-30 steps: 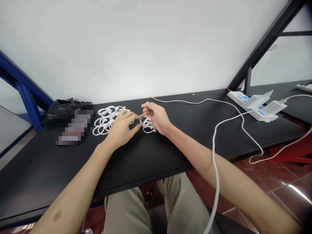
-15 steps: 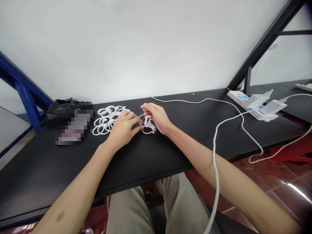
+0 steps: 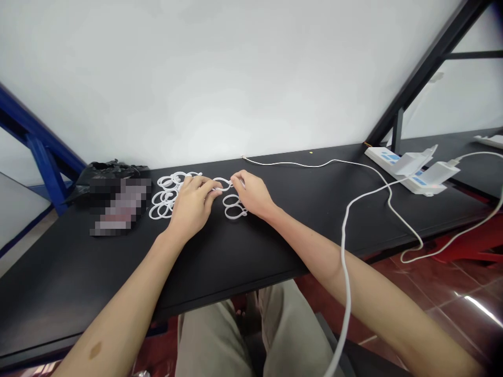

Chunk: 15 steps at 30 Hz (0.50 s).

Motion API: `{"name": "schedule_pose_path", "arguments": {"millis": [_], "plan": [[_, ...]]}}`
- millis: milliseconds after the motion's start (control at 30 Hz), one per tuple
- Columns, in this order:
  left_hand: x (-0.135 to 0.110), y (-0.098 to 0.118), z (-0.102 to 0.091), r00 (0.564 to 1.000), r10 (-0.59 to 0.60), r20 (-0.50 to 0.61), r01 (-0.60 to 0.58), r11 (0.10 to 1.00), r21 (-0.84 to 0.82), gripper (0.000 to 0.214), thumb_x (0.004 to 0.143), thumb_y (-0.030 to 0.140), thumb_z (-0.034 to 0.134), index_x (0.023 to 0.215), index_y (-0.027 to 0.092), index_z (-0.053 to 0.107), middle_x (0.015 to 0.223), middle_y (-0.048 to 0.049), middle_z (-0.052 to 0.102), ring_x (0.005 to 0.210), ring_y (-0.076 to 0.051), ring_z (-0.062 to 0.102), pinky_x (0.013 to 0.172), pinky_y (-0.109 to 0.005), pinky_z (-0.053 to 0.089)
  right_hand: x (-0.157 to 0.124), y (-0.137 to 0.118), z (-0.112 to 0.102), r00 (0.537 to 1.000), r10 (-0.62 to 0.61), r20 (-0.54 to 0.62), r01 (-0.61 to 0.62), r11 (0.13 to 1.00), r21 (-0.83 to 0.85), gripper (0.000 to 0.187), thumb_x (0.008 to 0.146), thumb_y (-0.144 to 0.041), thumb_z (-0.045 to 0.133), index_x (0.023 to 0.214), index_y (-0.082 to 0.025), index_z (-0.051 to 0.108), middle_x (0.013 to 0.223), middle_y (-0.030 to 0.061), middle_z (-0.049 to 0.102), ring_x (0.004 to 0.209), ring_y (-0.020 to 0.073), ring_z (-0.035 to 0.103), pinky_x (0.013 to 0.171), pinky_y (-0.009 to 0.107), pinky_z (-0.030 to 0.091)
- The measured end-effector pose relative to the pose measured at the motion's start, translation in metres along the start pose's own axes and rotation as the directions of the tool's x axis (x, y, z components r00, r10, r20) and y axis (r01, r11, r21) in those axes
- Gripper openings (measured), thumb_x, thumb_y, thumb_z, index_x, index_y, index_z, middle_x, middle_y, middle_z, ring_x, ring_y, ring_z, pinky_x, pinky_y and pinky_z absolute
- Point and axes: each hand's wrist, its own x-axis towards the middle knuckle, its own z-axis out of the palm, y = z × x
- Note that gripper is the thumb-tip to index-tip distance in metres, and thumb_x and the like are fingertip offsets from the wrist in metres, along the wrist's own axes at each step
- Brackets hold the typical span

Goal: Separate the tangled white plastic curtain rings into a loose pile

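My left hand [image 3: 193,203] is closed in a pinch on the left side of a white curtain ring [image 3: 227,181]. Fingertips of my right hand [image 3: 254,195] are closed on the opposite side of that ring, where its small eye seems to be. Just below, white rings [image 3: 234,206] lie on the black table, at least two showing, partly covered by my right hand. A flat cluster of several similar rings [image 3: 162,197] spreads to the left, some of them hidden under my left hand.
A crumpled black plastic bag [image 3: 106,170] and a blurred-out packet [image 3: 123,204] lie at the left. White cable [image 3: 346,256] runs across the right side, over my right forearm. A white power strip [image 3: 408,173] with plugged-in adapters sits at the far right. Behind the table [image 3: 220,262] rises a pale wall.
The ring in my hands has moved up and slightly left and now lies flatter between them. The rings below, bunched together before, now lie one below the other.
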Motion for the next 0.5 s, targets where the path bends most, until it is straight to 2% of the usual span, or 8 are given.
{"name": "schedule_pose_path", "arguments": {"millis": [200,267,333,400,500], "plan": [[0.000,-0.001,0.001,1.000,-0.020,-0.020,0.020,1.000,-0.013,0.029,0.099,0.032,0.039,0.101,0.021,0.066,0.101,-0.0087,0.065,0.093,-0.025,0.050,0.085,-0.042,0.043,0.001,0.001,-0.001,1.000,-0.016,-0.016,0.014,0.994,-0.107,0.027,0.097,-0.028,0.042,0.089,-0.019,0.066,0.095,0.0080,0.070,0.093,0.0227,0.059,0.087,0.037,0.040],[0.000,-0.002,0.001,1.000,-0.016,-0.012,0.016,1.000,-0.015,0.030,0.099,0.032,0.038,0.100,0.020,0.066,0.101,-0.0088,0.065,0.093,-0.025,0.050,0.086,-0.042,0.043,0.000,-0.002,-0.002,0.997,-0.060,-0.052,0.058,0.998,-0.035,0.032,0.100,-0.031,0.037,0.092,-0.020,0.066,0.096,0.0069,0.070,0.096,0.0222,0.059,0.090,0.038,0.040],[0.000,-0.003,0.002,1.000,-0.007,0.002,0.007,1.000,-0.022,0.030,0.099,0.033,0.038,0.099,0.020,0.065,0.101,-0.0087,0.065,0.093,-0.025,0.050,0.086,-0.042,0.043,-0.001,-0.007,-0.004,0.991,-0.109,-0.077,0.117,0.987,0.112,0.034,0.101,-0.035,0.036,0.098,-0.021,0.066,0.101,0.0052,0.070,0.098,0.0193,0.060,0.091,0.035,0.041],[0.000,-0.003,0.003,1.000,0.004,0.023,-0.003,0.999,-0.039,0.030,0.099,0.033,0.038,0.098,0.021,0.065,0.101,-0.0084,0.065,0.094,-0.025,0.050,0.087,-0.042,0.043,-0.003,-0.010,-0.005,0.987,-0.139,-0.078,0.154,0.956,0.248,0.030,0.099,-0.038,0.041,0.104,-0.021,0.065,0.105,0.0037,0.070,0.095,0.0159,0.062,0.087,0.030,0.044],[0.000,-0.003,0.003,0.998,0.021,0.061,-0.017,0.997,-0.072,0.029,0.099,0.033,0.038,0.097,0.022,0.065,0.102,-0.0078,0.064,0.095,-0.024,0.051,0.088,-0.042,0.043,-0.005,-0.013,-0.005,0.992,-0.120,-0.050,0.129,0.927,0.352,0.025,0.095,-0.038,0.049,0.105,-0.021,0.065,0.100,0.0020,0.069,0.085,0.0132,0.063,0.079,0.027,0.047]]}}
